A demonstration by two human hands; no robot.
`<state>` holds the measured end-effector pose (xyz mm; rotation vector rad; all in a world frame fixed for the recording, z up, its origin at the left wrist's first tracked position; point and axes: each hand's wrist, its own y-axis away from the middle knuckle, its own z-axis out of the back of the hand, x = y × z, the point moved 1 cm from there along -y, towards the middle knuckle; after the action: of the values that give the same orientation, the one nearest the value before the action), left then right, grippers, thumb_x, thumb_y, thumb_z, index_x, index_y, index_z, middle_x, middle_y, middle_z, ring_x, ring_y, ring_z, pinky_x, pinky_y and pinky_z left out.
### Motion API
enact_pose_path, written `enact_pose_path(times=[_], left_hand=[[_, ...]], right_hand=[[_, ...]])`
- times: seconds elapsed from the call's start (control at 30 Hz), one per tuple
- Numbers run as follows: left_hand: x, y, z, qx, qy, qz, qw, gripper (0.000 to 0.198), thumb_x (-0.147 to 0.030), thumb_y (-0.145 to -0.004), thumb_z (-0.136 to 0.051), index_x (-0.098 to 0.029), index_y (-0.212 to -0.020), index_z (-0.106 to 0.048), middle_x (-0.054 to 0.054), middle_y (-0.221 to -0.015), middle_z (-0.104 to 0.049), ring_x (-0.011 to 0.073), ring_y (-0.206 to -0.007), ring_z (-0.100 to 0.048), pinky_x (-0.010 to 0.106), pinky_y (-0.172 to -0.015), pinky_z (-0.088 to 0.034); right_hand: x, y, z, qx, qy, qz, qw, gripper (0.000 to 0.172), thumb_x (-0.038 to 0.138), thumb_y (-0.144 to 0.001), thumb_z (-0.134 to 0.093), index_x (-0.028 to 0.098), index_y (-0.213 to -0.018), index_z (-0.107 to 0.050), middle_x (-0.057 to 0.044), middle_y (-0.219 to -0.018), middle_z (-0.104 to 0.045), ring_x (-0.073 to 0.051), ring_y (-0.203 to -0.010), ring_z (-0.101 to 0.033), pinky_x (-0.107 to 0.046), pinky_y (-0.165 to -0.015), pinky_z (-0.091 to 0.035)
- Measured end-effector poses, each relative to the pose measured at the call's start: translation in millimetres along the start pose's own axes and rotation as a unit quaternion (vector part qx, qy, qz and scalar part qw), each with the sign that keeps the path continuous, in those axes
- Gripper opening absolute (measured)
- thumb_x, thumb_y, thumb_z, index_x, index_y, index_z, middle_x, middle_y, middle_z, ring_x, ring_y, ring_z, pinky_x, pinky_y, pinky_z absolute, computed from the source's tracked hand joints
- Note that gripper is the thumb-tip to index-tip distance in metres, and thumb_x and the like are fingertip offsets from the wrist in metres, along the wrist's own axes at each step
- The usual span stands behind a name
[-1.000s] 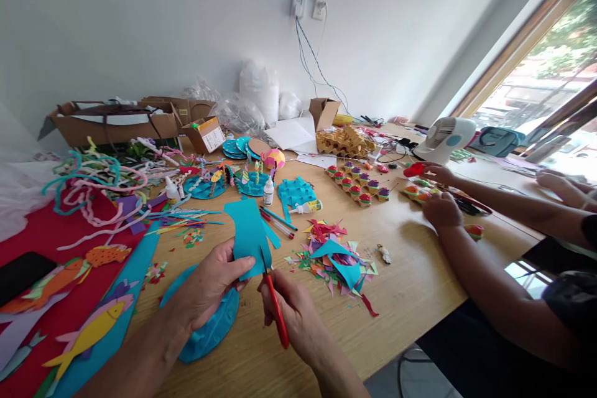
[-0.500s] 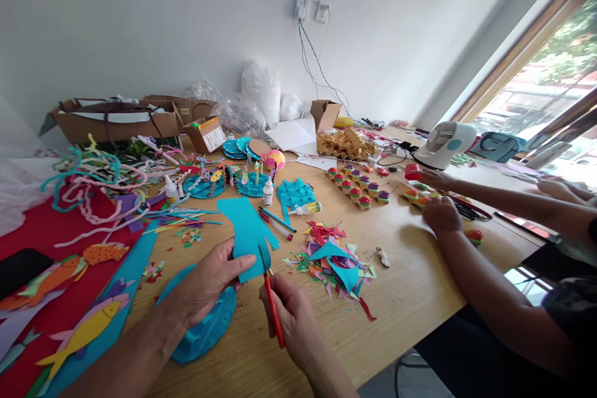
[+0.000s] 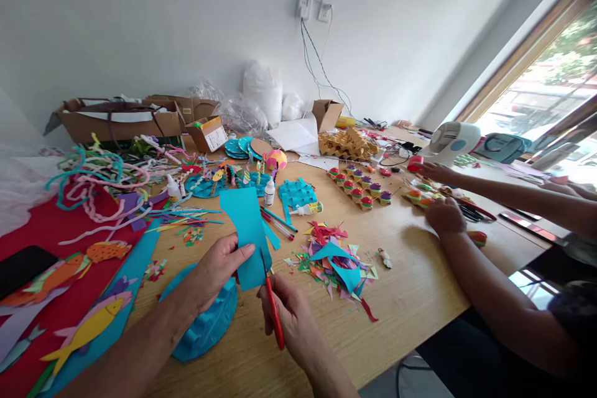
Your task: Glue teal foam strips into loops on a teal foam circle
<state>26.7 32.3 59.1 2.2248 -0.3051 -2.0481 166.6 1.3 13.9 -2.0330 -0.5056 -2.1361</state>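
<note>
A curved piece of blue paper (image 3: 247, 217) is pinched in my left hand (image 3: 224, 267), thumb on top. My right hand (image 3: 289, 311) is wrapped round red-handled scissors (image 3: 275, 314), whose blades lie at the paper's lower right edge. Under my left wrist rests a round blue crumpled piece (image 3: 209, 323), partly hidden by my arm. A narrow blue strip (image 3: 271, 236) lies just behind the paper, close to several pens (image 3: 280, 224). To the right of the scissors is a heap of coloured paper scraps (image 3: 333, 258) with larger blue offcuts on top.
Glue bottles (image 3: 269, 191) and painted blue discs (image 3: 205, 185) stand behind the paper. Paper fish (image 3: 88, 329) lie at left, pipe cleaners (image 3: 107, 174) beyond. On the right, a co-worker's hands (image 3: 445, 217) are near a painted egg-carton piece (image 3: 415, 196) and a white fan (image 3: 452, 140).
The blue paper has tilted more upright and its lower part has come round towards the scissors. The blades have closed further along its edge. The co-worker's far hand has shifted slightly.
</note>
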Motion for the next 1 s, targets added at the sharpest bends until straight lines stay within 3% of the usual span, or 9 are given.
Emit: enact_pose_path(times=[0.43,0.7,1.0], left_hand=[[13,-3,1.4,0.020,0.010,0.020,1.000,0.038,-0.050,-0.065,-0.066,-0.018,-0.062,-0.045,-0.007,-0.050,-0.046,0.0081,-0.044,-0.040,0.020,-0.043,-0.033],[11,0,2.6,0.017,0.010,0.039,0.999,0.038,-0.051,-0.063,-0.066,-0.018,-0.062,-0.047,-0.005,-0.051,-0.048,0.0087,-0.044,-0.041,0.020,-0.041,-0.032],[11,7,0.2,0.041,0.046,0.052,0.997,0.036,-0.047,-0.064,-0.068,-0.019,-0.060,-0.046,-0.007,-0.048,-0.045,0.0070,-0.043,-0.038,0.018,-0.041,-0.031]], right_hand=[[-5,0,-1,0.002,-0.021,-0.002,1.000,0.036,0.051,-0.081,-0.046,0.018,-0.067,-0.045,0.008,-0.049,-0.038,-0.007,-0.039,-0.042,-0.017,-0.037,-0.033],[-17,-1,2,-0.015,0.047,0.018,0.999,0.040,0.054,-0.082,-0.044,0.019,-0.064,-0.043,0.006,-0.050,-0.037,-0.006,-0.039,-0.038,-0.017,-0.035,-0.029],[-6,0,-3,0.001,0.000,0.011,1.000,0.033,0.046,-0.082,-0.045,0.019,-0.064,-0.043,0.007,-0.050,-0.037,-0.007,-0.041,-0.041,-0.018,-0.038,-0.038]])
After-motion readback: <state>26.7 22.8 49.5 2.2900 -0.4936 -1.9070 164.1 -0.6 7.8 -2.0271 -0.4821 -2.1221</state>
